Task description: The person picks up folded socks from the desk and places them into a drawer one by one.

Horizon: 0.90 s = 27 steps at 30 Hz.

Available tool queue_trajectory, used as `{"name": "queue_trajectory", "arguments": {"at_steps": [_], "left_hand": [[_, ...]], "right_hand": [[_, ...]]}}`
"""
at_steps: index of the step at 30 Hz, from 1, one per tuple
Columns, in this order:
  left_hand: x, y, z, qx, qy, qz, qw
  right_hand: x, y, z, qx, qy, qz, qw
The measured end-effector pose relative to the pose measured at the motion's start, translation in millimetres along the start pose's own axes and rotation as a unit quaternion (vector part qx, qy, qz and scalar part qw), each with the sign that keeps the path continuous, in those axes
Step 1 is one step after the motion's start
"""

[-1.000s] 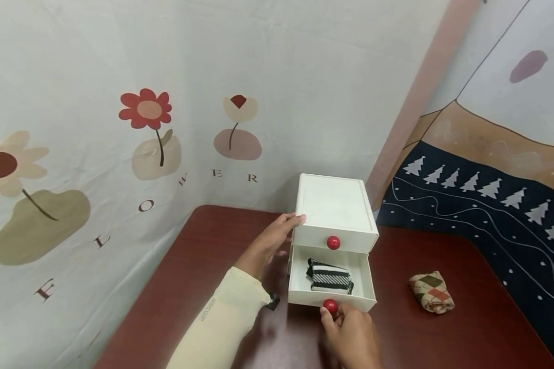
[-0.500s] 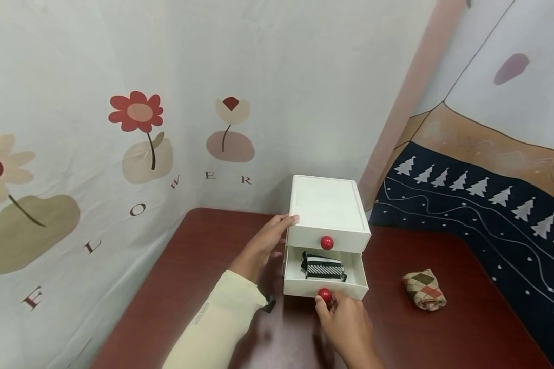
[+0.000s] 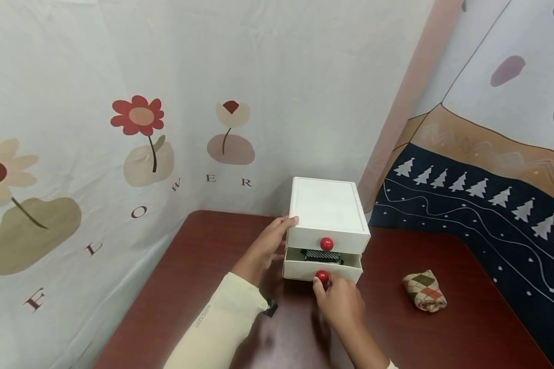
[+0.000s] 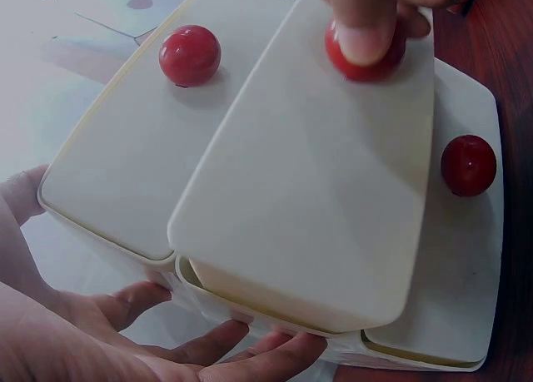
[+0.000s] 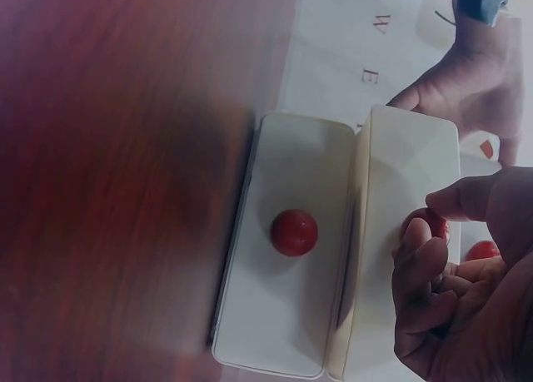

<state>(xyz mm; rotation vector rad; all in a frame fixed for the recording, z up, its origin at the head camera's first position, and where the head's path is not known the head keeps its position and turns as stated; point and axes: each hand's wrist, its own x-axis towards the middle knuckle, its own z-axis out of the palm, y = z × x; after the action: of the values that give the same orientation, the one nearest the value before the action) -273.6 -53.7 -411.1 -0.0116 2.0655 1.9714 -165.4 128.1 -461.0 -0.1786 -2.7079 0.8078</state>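
A small white drawer cabinet [image 3: 328, 205] with red round knobs stands on the table. Its middle drawer [image 4: 308, 191] sticks partway out. Inside lies a folded black-and-white striped cloth [image 3: 323, 255], largely hidden by the drawer front. My right hand [image 3: 343, 302] pinches that drawer's red knob [image 3: 321, 275] between thumb and fingers. Against the cabinet's left side rests my left hand [image 3: 270, 241], thumb at the top front edge and fingers spread along the side wall. The top drawer [image 4: 150, 141] and the bottom drawer [image 5: 291, 307] sit closed.
To the right of the cabinet, a folded argyle-patterned cloth [image 3: 424, 290] lies on the dark red table [image 3: 480, 318]. A printed fabric wall [image 3: 189, 77] rises close behind the table, and a navy tree-patterned one [image 3: 466, 215] borders its right side.
The right hand has pushed the middle drawer farther into the cabinet, so less of the striped cloth shows. The left hand stays on the cabinet's side. The head view has shifted slightly.
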Motion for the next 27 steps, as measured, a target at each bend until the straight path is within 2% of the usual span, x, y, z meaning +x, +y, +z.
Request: {"name": "queue_trajectory", "arguments": {"at_steps": [14, 27], "left_hand": [[-0.6, 0.4, 1.4, 0.002, -0.002, 0.007, 1.0000], [-1.4, -1.3, 1.4, -0.002, 0.003, 0.004, 1.0000]], "right_hand": [[28, 5, 8, 0.012, -0.008, -0.004, 1.000], [37, 8, 10, 0.020, -0.021, -0.012, 1.000]]}}
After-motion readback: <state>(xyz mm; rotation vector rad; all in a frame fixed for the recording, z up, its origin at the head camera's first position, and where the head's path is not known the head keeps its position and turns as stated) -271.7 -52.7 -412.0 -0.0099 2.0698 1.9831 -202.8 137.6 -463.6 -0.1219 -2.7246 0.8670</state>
